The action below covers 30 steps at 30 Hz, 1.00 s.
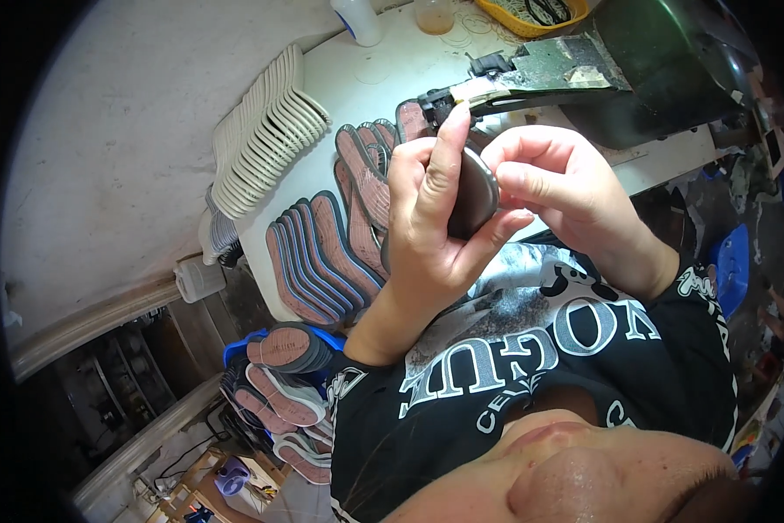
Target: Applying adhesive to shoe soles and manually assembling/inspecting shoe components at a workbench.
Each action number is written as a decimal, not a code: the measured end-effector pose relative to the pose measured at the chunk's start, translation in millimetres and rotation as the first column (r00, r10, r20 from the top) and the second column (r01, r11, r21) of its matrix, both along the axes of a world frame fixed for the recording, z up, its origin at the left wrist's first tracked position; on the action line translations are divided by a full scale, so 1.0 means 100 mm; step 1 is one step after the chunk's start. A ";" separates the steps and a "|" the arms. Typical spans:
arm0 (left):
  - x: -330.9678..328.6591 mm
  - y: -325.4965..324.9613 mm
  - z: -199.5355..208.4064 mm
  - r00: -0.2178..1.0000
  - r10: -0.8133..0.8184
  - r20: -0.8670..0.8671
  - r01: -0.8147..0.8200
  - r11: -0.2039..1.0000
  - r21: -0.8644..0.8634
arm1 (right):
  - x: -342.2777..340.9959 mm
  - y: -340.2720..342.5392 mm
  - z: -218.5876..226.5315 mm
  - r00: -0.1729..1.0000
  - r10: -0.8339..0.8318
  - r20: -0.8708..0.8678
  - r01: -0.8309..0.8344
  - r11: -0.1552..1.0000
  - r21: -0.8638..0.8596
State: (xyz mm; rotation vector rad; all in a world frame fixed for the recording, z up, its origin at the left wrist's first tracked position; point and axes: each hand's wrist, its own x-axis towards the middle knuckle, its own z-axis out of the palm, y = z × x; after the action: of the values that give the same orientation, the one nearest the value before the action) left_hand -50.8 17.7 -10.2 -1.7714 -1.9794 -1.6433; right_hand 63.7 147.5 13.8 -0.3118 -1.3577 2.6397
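Note:
My left hand (431, 205) holds a dark, smooth shoe sole (476, 199) on edge above the front of the table, its thumb along the near side and its forefinger pointing up. At the sole's right rim, the thumb and fingers of my right hand (571, 179) are pinched together against the edge. What lies between those fingertips is mostly hidden. Behind my left hand, loose reddish-brown soles with dark rims (363, 174) overlap in a pile. To its left, a row of similar soles (318, 257) leans together on the table.
A nested stack of cream-coloured pieces (265, 139) stands at the table's left edge. A machine (540, 74) with a dark green body reaches in from the right. A yellow basket (531, 17) and a white bottle (357, 22) are at the back. More soles (283, 375) fill a blue container below left.

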 end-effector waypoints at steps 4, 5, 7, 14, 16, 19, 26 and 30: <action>0.02 0.03 0.00 1.000 -0.026 0.003 0.026 1.000 0.014 | 0.05 0.04 -0.11 0.997 0.071 -0.021 -0.073 0.991 -0.116; 0.02 0.02 0.00 0.999 -0.048 0.025 0.048 0.999 0.002 | 0.04 0.03 -0.13 0.994 0.093 -0.061 -0.103 0.980 -0.168; 0.00 0.02 0.00 0.996 -0.073 0.049 0.073 0.997 -0.010 | 0.04 0.03 -0.14 0.988 0.111 -0.103 -0.132 0.967 -0.219; -0.01 0.03 0.00 1.000 -0.024 0.019 0.024 1.000 0.016 | 0.02 -0.03 -0.09 0.989 0.073 -0.127 -0.100 0.972 -0.213; -0.02 0.00 0.00 1.000 -0.007 -0.009 0.007 1.000 0.002 | -0.02 -0.05 -0.10 0.990 0.106 -0.096 -0.123 0.972 -0.201; -0.03 -0.02 0.01 0.997 0.016 -0.076 -0.019 0.999 -0.041 | 0.01 -0.03 -0.17 0.995 0.093 0.039 -0.083 0.975 -0.205; 0.02 -0.04 -0.04 0.998 -0.039 0.039 0.040 0.999 -0.037 | 0.07 -0.02 -0.17 0.985 0.169 -0.040 -0.173 0.960 -0.218; 0.01 -0.07 -0.03 1.000 -0.017 0.015 0.017 1.000 -0.003 | 0.01 -0.10 -0.13 0.981 0.140 -0.138 -0.171 0.954 -0.246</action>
State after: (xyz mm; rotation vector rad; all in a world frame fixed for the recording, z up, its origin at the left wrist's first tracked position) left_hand -49.3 10.7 -12.8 -1.7873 -1.9792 -1.6648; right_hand 64.9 137.9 0.7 -0.0768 -1.0435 2.9169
